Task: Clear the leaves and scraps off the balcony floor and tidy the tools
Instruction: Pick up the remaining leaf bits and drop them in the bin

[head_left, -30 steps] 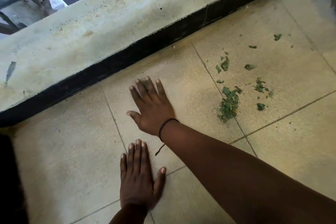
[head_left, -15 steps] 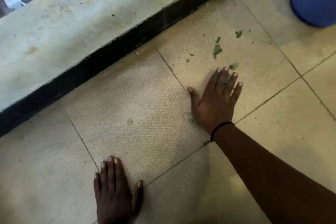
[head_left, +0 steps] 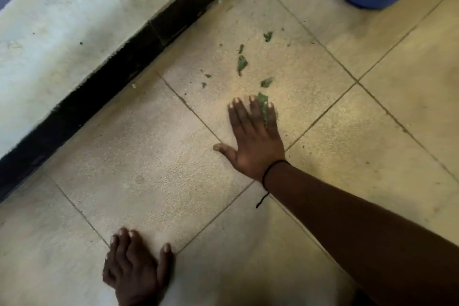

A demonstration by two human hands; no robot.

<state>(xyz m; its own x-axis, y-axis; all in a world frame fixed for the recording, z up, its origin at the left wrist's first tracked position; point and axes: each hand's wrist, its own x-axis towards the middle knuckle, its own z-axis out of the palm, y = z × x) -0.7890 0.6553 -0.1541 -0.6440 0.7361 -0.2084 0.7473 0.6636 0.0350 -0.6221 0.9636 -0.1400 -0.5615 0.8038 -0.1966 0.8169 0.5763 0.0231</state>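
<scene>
Leaves [head_left: 242,64] lie scattered on the balcony floor [head_left: 149,156], just beyond the flat, spread right hand [head_left: 255,141], some under its fingertips [head_left: 253,102]. The left hand [head_left: 134,266] rests flat nearby, grasping nothing. To gather well, sweep the far scraps together before scooping.

leaf scraps [head_left: 242,64] beyond right hand [head_left: 255,141]

The right hand [head_left: 255,136] lies flat on the tiled floor [head_left: 139,156], green leaf scraps [head_left: 242,63] at its twelve o'clock; left hand [head_left: 135,266] flat at seven.
</scene>
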